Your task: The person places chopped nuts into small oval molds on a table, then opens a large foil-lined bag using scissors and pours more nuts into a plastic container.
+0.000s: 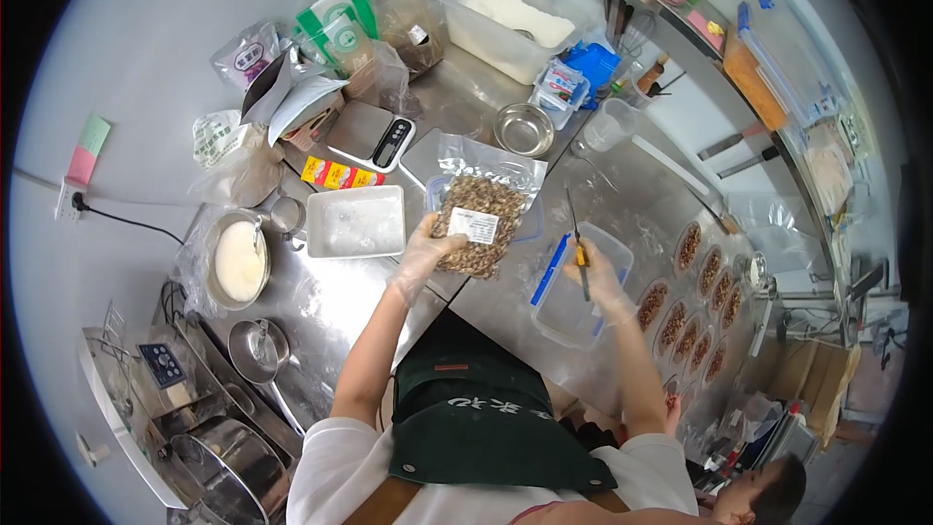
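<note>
At the far left of the frame two round metal bowls are sitting on the steel counter (321,321): one holding a white mass (239,261) and a smaller empty one (258,350) below it. Right of them one white rectangular tray (356,222) is lying with a digital scale (370,136) above it.

At the centre, the person's gloved left hand (420,255) is gripping the lower left corner of a clear plastic bag of brown nuts or seeds (478,216), fingers curled around its edge. The bag is standing upright above the counter, its filled part dark and lumpy, with one white label on the front and an empty, crinkled transparent top. It is hanging in front of a second clear container that is mostly hidden behind it.

Further right, the gloved right hand (600,277) is closing around a pair of scissors with a yellow handle (579,245), blades pointing up toward the bag's right side but apart from it. The hand is hovering over one clear lidless box (573,306) with a blue strip along its left rim.

At the right, roughly ten small oval dishes of brown pieces (692,316) are lined up in two rows near the counter's front edge. One small steel bowl (523,128) and a large tub of white powder (505,19) are sitting above centre. Bare steel is showing between tray and box.
</note>
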### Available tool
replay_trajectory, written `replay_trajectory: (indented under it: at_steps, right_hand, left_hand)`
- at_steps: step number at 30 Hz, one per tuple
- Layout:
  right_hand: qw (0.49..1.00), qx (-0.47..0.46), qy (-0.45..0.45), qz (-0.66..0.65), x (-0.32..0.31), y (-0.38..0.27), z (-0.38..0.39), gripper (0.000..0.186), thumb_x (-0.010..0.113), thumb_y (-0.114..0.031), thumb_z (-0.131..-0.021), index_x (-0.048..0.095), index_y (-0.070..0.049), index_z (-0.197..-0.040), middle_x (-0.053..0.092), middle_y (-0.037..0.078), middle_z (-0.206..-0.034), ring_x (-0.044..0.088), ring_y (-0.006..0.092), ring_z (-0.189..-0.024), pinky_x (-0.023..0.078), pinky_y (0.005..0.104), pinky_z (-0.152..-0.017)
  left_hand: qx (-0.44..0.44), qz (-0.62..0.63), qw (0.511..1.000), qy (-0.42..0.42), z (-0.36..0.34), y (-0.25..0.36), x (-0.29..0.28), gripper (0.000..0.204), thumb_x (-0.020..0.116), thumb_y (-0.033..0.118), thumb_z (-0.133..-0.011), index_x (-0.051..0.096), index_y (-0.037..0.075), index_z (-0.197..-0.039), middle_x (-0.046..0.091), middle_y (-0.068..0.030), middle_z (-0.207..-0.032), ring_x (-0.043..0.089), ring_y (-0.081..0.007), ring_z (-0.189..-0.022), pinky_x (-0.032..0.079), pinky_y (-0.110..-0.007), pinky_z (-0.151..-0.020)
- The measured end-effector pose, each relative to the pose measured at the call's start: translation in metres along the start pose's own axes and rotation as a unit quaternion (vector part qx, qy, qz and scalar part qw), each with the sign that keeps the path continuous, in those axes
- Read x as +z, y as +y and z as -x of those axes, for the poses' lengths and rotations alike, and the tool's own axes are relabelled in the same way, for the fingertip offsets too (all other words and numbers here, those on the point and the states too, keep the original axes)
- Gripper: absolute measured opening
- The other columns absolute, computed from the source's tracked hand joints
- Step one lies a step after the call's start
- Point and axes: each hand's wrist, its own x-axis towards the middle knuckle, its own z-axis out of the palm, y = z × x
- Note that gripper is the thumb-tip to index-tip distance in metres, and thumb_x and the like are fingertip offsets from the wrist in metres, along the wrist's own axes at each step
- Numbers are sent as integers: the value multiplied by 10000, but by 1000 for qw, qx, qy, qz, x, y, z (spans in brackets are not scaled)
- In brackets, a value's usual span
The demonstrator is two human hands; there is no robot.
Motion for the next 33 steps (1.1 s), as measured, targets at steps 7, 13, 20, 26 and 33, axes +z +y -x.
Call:
replay_trajectory:
  at_steps: [7,13,20,26,33]
  right_hand:
    - [966,41,-224,124,-38,-29,13,583,739,-222,-759,484,-11,-1239,564,80,-955,510,168,-901,417,304,-831]
    - [933,-3,-336,129,-39,-41,9,459,697,-166,-811,507,-11,-1200,563,40,-953,502,119,-912,427,250,-804]
    - [934,105,-342,0,-32,-38,17,331,680,-48,-803,567,-27,-1113,546,-32,-877,491,12,-773,431,169,-708]
    - [941,32,-314,123,-33,-42,22,427,753,-155,-750,575,-45,-1121,593,-5,-850,533,56,-749,443,225,-702]
    - [949,-80,-275,135,-21,-38,17,520,791,-291,-689,588,-29,-1089,633,83,-880,576,173,-790,447,305,-770]
  left_hand:
    - [-3,-43,996,-74,34,30,-4,528,707,46,-743,464,-11,-1208,619,-100,-1050,606,-149,-939,490,-273,-846]
    - [-23,-61,991,-117,42,29,-14,578,739,36,-716,468,-2,-1225,615,-74,-1056,594,-129,-951,486,-263,-854]
    - [-36,-49,990,-125,52,34,-21,626,739,30,-724,444,0,-1275,611,-71,-1082,588,-129,-969,482,-266,-875]
    - [-36,-39,990,-132,57,42,-19,615,733,26,-736,450,4,-1282,611,-62,-1092,584,-125,-974,477,-266,-883]
    - [-77,-97,979,-160,59,44,-14,619,765,33,-705,489,3,-1258,612,-54,-1090,579,-120,-974,470,-267,-890]
